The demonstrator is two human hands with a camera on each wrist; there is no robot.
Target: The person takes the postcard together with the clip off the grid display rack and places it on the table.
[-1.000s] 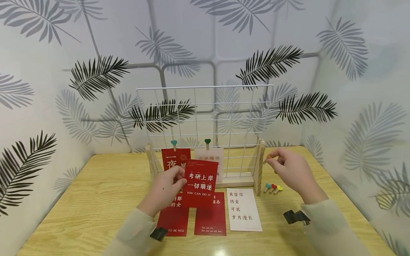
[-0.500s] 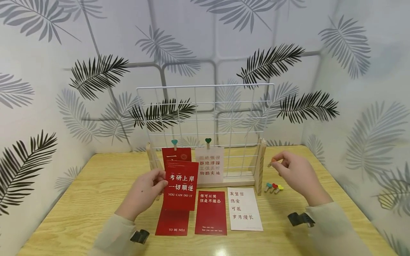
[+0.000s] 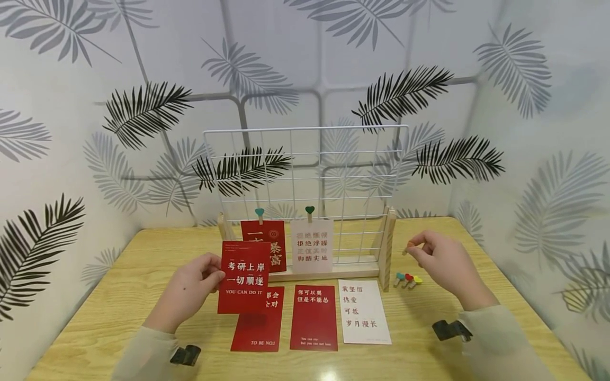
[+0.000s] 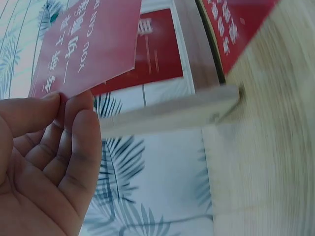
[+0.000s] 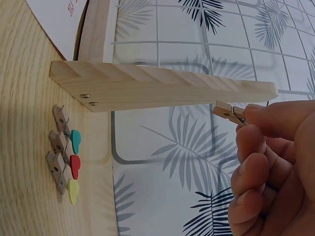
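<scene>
My left hand (image 3: 190, 286) pinches a red card (image 3: 243, 278) with white writing by its left edge, held upright above the table in front of the white wire grid (image 3: 305, 174); the same card (image 4: 88, 44) shows in the left wrist view. My right hand (image 3: 438, 262) pinches a small wooden clip (image 3: 406, 248) between thumb and fingers, to the right of the grid's wooden foot (image 3: 386, 248). The clip (image 5: 229, 113) sticks out from my fingertips in the right wrist view. On the grid hang a red card (image 3: 267, 243) and a white card (image 3: 312, 246), each under a heart clip.
Two red cards (image 3: 313, 317) and a white card (image 3: 364, 311) lie flat on the wooden table (image 3: 119, 312) in front of the grid. Three heart clips (image 3: 406, 279) lie right of the foot, also seen as clips (image 5: 64, 157). Leaf-patterned walls enclose the table.
My left hand has carried the red card to the left and slightly down, uncovering the cards hanging on the grid. My right hand has drifted a little right and down with the clip.
</scene>
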